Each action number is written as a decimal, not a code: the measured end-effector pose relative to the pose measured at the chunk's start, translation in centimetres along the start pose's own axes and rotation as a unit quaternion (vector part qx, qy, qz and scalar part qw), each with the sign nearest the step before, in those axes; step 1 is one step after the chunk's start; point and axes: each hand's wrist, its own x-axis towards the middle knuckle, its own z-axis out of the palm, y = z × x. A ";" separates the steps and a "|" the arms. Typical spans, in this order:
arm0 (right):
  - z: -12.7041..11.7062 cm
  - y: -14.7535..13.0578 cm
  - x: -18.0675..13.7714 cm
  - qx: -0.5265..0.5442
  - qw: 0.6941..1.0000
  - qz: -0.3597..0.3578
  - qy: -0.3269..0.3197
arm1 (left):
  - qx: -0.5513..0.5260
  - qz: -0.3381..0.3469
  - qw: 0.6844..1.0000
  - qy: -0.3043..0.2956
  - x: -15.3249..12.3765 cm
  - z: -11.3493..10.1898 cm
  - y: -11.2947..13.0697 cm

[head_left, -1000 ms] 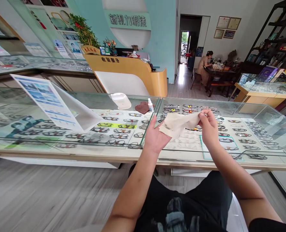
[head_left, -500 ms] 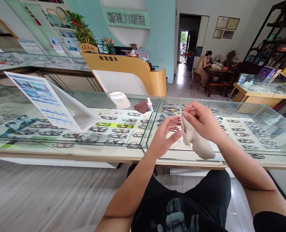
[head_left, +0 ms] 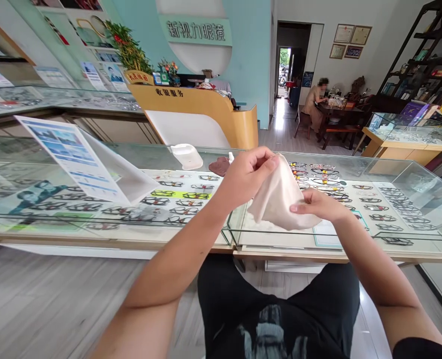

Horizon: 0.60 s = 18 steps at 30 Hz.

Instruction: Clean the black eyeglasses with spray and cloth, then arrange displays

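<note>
1 pale cloth (head_left: 276,202), bunched 0.5 s ago, now hangs wider: left hand (head_left: 248,172) pinching its top, right hand (head_left: 318,203) its right side, exposing more surface.

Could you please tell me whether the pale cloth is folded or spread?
Loosely spread: the cloth drapes from the left hand, with the right hand holding its side.

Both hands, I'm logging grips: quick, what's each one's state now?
Left hand: closed, pinching pale cloth at the top.
Right hand: closed, gripping it lower down.
</note>
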 end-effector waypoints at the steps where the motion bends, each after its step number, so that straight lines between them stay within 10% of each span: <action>1: -0.4 0.6 -0.2 0.004 1.000 0.013 0.012 | 0.013 0.002 1.000 0.007 0.2 -0.4 0.3; 10: -4.1 -2.2 -0.6 0.028 0.954 -0.126 0.269 | 0.030 0.063 0.987 0.148 1.7 -1.9 -1.2; 18: -6.7 -5.3 1.7 -0.009 0.910 -0.241 0.337 | 0.014 0.069 0.977 0.202 4.2 -2.2 -2.4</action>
